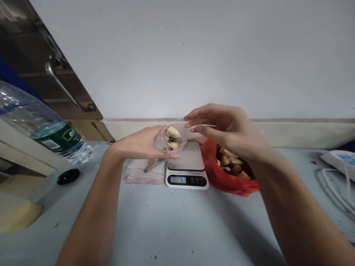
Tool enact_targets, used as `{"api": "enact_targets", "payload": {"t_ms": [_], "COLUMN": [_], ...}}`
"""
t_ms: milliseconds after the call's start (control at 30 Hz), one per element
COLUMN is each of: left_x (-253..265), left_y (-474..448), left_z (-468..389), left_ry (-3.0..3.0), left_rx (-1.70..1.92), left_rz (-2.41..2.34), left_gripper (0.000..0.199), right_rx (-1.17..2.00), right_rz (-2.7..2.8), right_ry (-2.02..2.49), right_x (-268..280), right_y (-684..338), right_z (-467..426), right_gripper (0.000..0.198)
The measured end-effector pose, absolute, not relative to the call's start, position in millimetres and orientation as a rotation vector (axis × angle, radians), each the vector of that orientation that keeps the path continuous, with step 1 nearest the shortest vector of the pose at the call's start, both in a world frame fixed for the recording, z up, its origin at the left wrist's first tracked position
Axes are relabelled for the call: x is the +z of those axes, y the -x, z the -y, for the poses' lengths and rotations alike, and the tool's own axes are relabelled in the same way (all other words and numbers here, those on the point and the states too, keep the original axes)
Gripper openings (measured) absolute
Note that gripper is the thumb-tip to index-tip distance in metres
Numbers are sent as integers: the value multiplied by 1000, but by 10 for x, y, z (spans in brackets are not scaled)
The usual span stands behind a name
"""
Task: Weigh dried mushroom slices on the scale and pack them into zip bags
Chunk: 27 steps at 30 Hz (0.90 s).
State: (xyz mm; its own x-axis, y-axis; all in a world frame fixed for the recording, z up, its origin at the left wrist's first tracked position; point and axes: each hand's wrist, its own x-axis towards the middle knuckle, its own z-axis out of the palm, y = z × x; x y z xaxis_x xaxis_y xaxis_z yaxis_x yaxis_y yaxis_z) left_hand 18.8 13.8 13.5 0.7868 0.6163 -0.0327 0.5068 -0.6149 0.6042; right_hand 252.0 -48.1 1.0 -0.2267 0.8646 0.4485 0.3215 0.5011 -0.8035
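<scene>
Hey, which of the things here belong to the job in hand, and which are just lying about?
Seemingly part of the job:
- small clear bag with pale pieces inside, in the left hand
- scale
- red bag of brown pieces
- flat clear bags

Seemingly just lying about:
- water bottle
- black oval object
- white device by the cord

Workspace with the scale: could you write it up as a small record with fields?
Left hand: holds a small clear bag with pale pieces inside
Right hand: raised, fingers curved; whether it grips anything is unclear
Scale: white, display on, seemingly 41, decimal point unclear
Left of scale: flat clear bags with red lines
Right of scale: open red bag with brown and pale chunks
Far left: bottle with green label; black oval object
Far right: white device
</scene>
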Motion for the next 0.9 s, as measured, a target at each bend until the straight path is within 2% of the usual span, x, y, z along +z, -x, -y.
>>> {"api": "enact_targets", "payload": {"t_ms": [100,233,333,433,600,833,900], "left_x": [184,202,170,93,-37,-67,-103], "left_y": [-165,-162,-183,-232,-323,-291,-302], "left_z": [-110,-91,-95,-116,-161,-192,-205], "left_ry": [-2340,-2253,-2170,-2149,-2347,-2418,-2437], "left_rx": [277,360,463,487,315,-111,-161], "left_rz": [-726,-652,-630,-692,-724,-847,-810], "left_gripper": [55,56,52,47,32,49,41], "right_rx": [524,426,417,493,623,930,989], "right_rz": [1950,2039,2018,2042,2104,2266,2322], "right_ry": [981,934,935,956,1200,1417,1451], "right_x": [49,79,91,45,-151,-154,-163], "right_y": [-2617,-2666,-2641,-2609,-2613,-2696,-2689], "right_z": [529,569,566,517,393,442,448], "right_gripper": [27,10,15,15,11,24,30]}}
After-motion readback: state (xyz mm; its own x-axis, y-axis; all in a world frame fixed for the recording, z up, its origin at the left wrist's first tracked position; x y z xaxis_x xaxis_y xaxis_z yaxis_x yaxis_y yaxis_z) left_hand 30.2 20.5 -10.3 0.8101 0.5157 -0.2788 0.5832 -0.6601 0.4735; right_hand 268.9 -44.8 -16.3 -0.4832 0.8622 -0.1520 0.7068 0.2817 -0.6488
